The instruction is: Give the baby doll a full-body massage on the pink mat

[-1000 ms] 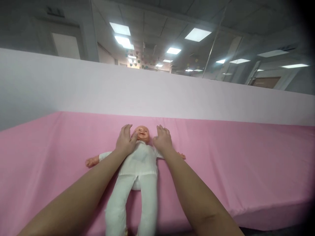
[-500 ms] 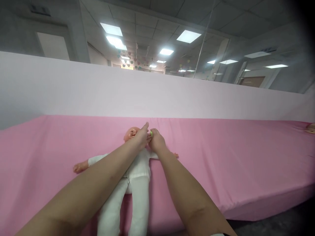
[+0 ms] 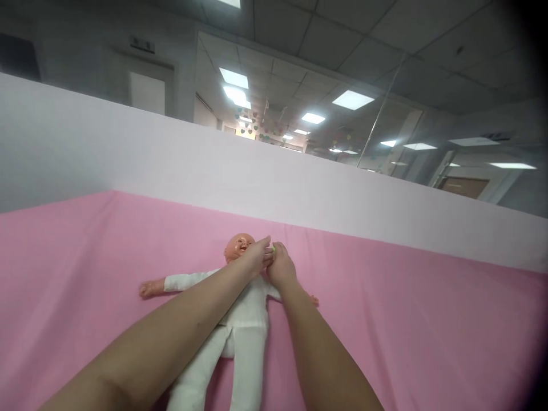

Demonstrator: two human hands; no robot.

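Observation:
A baby doll (image 3: 246,305) in a white cloth body lies on its back on the pink sheet, arms spread. Its bald plastic head (image 3: 236,246) is partly covered by my left hand (image 3: 259,255), which is beside the face with one digit raised and the others bent towards my right hand. My right hand (image 3: 281,266) is closed, fingers curled, right of the doll's head. Between the fingertips shows a small bright green object (image 3: 273,249), too small to name. What my left fingers grip is hidden. My left forearm crosses the doll's chest.
The pink sheet (image 3: 363,319) covers a wide padded surface. Behind it runs a low white wall (image 3: 214,165), topped by a glass pane (image 3: 317,91) showing ceiling lights. The doll's hands (image 3: 152,288) stick out at both sides.
The view has tilted and shifted, so the doll and my hands appear slightly lower and further right. Both hands keep about the same pose at the small green object.

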